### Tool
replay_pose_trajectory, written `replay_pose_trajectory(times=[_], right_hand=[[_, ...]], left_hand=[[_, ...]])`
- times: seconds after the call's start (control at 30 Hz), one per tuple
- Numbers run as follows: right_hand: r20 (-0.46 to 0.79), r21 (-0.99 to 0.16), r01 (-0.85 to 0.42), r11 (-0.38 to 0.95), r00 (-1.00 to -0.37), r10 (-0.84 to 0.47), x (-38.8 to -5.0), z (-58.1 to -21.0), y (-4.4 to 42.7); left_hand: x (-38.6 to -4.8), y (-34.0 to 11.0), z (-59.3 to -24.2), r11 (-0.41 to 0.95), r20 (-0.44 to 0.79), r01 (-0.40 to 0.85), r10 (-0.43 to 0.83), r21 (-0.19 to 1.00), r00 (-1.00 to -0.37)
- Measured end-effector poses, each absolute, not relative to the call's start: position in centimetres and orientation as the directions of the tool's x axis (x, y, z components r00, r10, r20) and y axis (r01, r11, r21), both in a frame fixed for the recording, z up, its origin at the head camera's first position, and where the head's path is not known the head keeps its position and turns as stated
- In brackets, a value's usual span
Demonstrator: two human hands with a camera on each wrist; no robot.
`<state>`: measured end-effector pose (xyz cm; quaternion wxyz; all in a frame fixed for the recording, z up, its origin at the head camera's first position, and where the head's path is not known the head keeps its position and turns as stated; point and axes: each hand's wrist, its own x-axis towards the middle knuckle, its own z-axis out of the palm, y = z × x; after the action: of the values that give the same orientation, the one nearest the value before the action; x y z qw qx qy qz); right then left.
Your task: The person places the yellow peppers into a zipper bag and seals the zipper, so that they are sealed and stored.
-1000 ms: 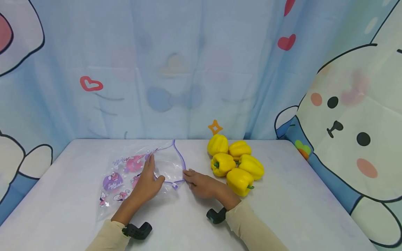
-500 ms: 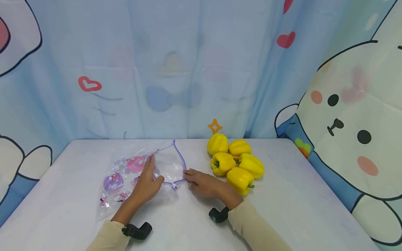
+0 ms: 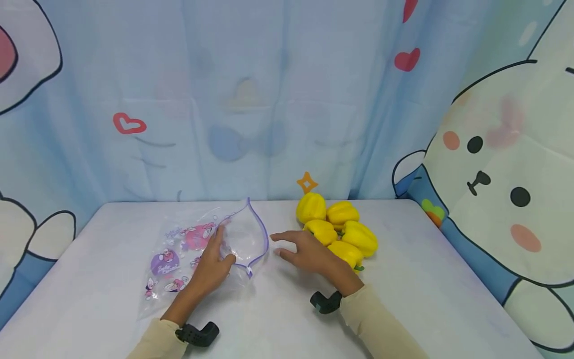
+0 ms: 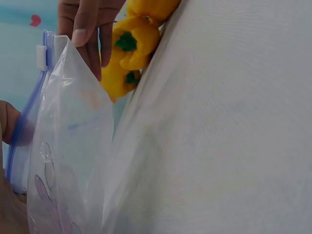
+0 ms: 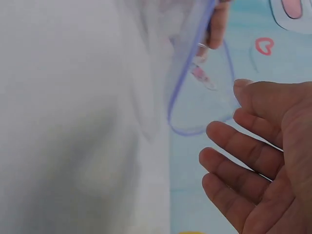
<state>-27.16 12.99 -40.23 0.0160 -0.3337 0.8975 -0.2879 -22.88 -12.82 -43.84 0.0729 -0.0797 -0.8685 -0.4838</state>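
Note:
A clear plastic slider zip bag (image 3: 165, 265) with pink and purple cartoon prints lies on the table, its purple-edged mouth gaping to the right. My left hand (image 3: 214, 262) holds the bag at that mouth; in the left wrist view a fingertip (image 4: 22, 129) shows through the plastic past the purple rim. A white slider (image 4: 42, 57) sits at the rim's near corner. Just right of the mouth, my right hand (image 3: 309, 252) is apart from the bag, fingers loosely extended with nothing in them. It partly hides several yellow bell peppers (image 3: 360, 238) behind it.
The peppers stand clustered at the back right of the white table (image 3: 430, 299). A blue cartoon curtain (image 3: 287, 99) hangs behind the table's far edge. Black wrist cameras (image 3: 197, 334) sit on both wrists.
My right hand has let go of the bag's rim and moved up and right, towards the peppers. The bag's mouth has widened. My left hand stays nearly in place.

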Motion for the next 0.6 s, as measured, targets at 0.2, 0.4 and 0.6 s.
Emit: replay_pose_trajectory(times=[0.2, 0.4, 0.6], right_hand=[[0.225, -0.566, -0.562, 0.603, -0.809, -0.543, -27.8, -38.8, 15.0], [0.175, -0.604, -0.461, 0.650, -0.873, -0.456, -28.5, -37.7, 17.6], [0.124, -0.578, -0.423, 0.698, -0.891, -0.437, -28.8, -37.0, 19.7]], left_hand=[[-22.8, -12.8, -43.8, 0.514, 0.201, 0.205, 0.065, 0.833, -0.977], [-22.7, -12.8, -43.6, 0.528, 0.207, 0.211, 0.066, 0.823, -0.976], [-22.6, -12.8, -43.6, 0.544, 0.201, 0.209, 0.075, 0.813, -0.977]])
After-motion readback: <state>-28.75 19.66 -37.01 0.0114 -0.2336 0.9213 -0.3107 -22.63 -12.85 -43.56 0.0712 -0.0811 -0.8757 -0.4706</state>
